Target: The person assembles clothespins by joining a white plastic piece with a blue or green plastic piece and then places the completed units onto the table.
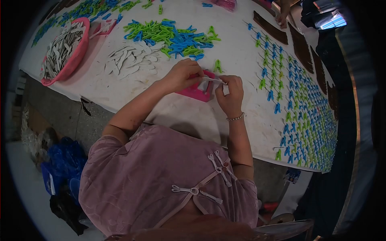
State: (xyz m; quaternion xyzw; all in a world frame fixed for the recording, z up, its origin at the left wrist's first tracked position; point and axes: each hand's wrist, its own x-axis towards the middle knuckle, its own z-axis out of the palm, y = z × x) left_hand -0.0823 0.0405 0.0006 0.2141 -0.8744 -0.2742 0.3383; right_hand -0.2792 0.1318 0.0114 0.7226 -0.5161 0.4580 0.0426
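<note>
Both my hands meet over a bright pink block [194,94] on the white table. A thin white strip [212,80] stretches between them, just above the block. My left hand [184,74] pinches its left end with closed fingers. At the other end, the thumb and fingers of my right hand [231,94] are closed on the strip. A pale piece [203,86] shows on the block below it, partly hidden. Just beyond the block stands one green clothespin [217,66]. Left of my left hand lies a loose pile of flat white pieces [130,58].
A pink basket [83,48] full of white pieces stands at the left edge. Blue and green clothespins [171,37] are heaped at the back. Rows of clothespins [301,116] cover the right side, beside dark brown strips [270,27]. Another person's hand [282,18] is at the far right.
</note>
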